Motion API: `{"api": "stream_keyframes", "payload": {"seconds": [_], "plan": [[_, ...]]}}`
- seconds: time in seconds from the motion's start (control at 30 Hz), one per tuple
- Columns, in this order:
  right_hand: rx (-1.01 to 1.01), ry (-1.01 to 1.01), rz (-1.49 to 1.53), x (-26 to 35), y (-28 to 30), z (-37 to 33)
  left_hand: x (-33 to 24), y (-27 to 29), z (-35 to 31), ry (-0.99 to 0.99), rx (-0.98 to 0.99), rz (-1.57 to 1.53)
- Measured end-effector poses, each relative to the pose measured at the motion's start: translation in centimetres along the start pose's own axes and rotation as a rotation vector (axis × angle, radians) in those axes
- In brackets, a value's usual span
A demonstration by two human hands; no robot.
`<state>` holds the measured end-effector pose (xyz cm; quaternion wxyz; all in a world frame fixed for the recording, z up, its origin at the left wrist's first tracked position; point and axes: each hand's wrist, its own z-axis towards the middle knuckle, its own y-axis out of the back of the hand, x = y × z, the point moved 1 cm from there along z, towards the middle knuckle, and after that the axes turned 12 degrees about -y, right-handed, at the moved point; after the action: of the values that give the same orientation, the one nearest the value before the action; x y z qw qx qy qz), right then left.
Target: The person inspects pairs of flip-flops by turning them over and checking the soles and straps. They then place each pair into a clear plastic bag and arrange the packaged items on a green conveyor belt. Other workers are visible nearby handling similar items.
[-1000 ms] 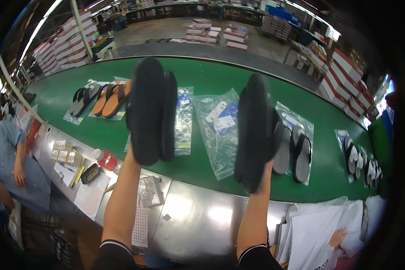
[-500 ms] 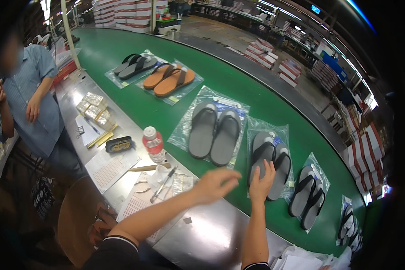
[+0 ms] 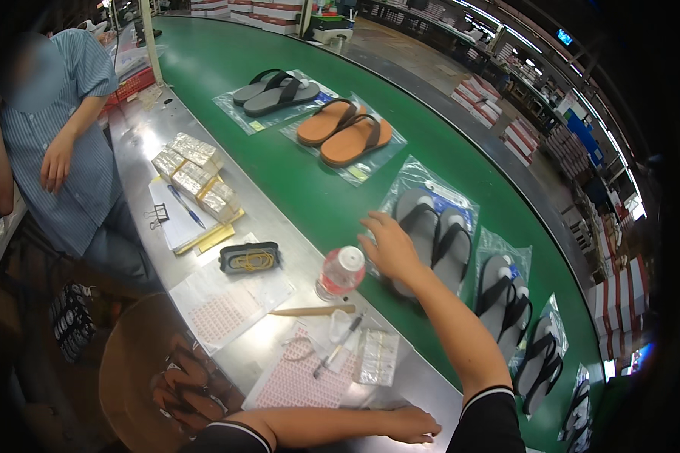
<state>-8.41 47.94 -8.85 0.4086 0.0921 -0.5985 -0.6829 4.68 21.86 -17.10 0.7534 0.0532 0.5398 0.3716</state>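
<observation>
My right hand [image 3: 391, 245] reaches out with fingers spread, over the left edge of a pair of grey flip-flops [image 3: 452, 245] with black straps. The pair lies on a clear plastic bag [image 3: 409, 175] on the green belt, and my hand and forearm hide part of it. Nothing shows in that hand; whether it touches the flip-flops I cannot tell. Low in the picture, my left hand [image 3: 412, 424] is over the metal tabletop, its fingers loosely bent and apart, with no object visible in them. A red-labelled bottle [image 3: 340, 273] with a white cap stands left of my right forearm.
Orange flip-flops [image 3: 347, 134] and more grey pairs lie on bags along the green belt [image 3: 279, 177]. The metal table [image 3: 279, 226] holds foil-wrapped blocks [image 3: 193, 174], a black tray of rubber bands [image 3: 249, 258], printed sheets and a pen [image 3: 338, 347]. A person [image 3: 60, 151] is at the left.
The view has swung left, so things appear farther right. My right hand has left the smaller grey pair for the pair left of it. My left hand has drawn back toward the lower edge.
</observation>
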Motion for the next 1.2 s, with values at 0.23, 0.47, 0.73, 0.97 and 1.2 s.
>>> {"api": "stream_keyframes", "payload": {"seconds": [0.23,0.47,0.73,0.97,1.2], "plan": [[0.083,-0.194,-0.202,-2.1,-8.3,11.6,2.0,-1.2,0.9,0.025,-0.373,-0.112],[0.143,0.046,-0.184,-0.7,-6.5,7.1,2.6,-0.2,1.9,0.066,-0.248,-0.16],[-0.107,-0.307,0.221,0.5,-2.3,9.8,3.6,-2.0,2.1,-0.062,-0.346,-0.081],[-0.669,-0.799,-0.02,1.2,-12.0,18.5,4.2,-3.7,0.6,-0.052,-0.499,-0.142],[-0.276,-0.83,0.592,-1.5,-5.5,17.4,3.2,-1.6,0.4,0.005,-0.375,-0.129]]}}
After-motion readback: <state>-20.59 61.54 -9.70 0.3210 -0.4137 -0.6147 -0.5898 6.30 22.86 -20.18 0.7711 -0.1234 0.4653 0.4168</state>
